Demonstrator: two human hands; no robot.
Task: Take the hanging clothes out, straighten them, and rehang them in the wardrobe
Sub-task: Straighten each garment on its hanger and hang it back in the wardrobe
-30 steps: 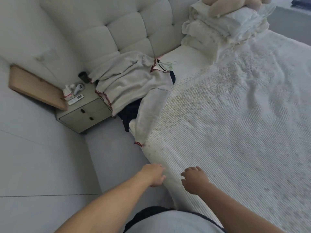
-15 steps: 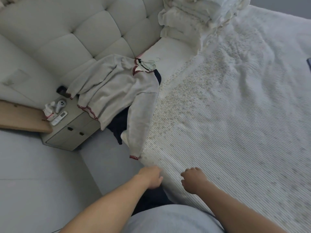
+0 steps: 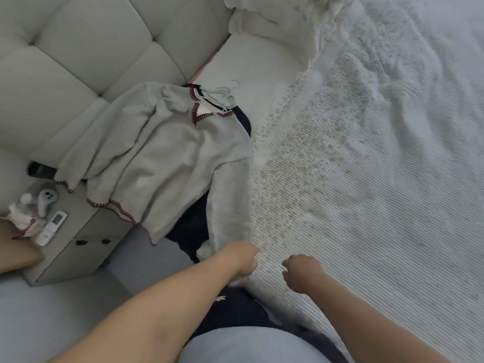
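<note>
A grey sweater point(image 3: 167, 163) with dark red stitched trim lies spread at the bed's left edge, on a pale hanger point(image 3: 222, 94) whose hook points toward the pillow. Under it lies a dark navy garment point(image 3: 191, 229). My left hand point(image 3: 242, 260) is at the end of the sweater's right sleeve, fingers curled over the cuff, which it hides. My right hand point(image 3: 301, 273) hovers just to the right, above the white bedspread point(image 3: 366, 192), loosely curled and holding nothing.
A bedside cabinet point(image 3: 86, 231) at the left carries a remote control point(image 3: 52, 227) and small items. The tufted headboard point(image 3: 91, 48) runs along the top left. Folded white bedding point(image 3: 275, 19) is piled at the head of the bed.
The view has closed in on the sweater. My left hand has reached forward onto the sleeve cuff, which showed free before. My right hand has kept its place beside it.
</note>
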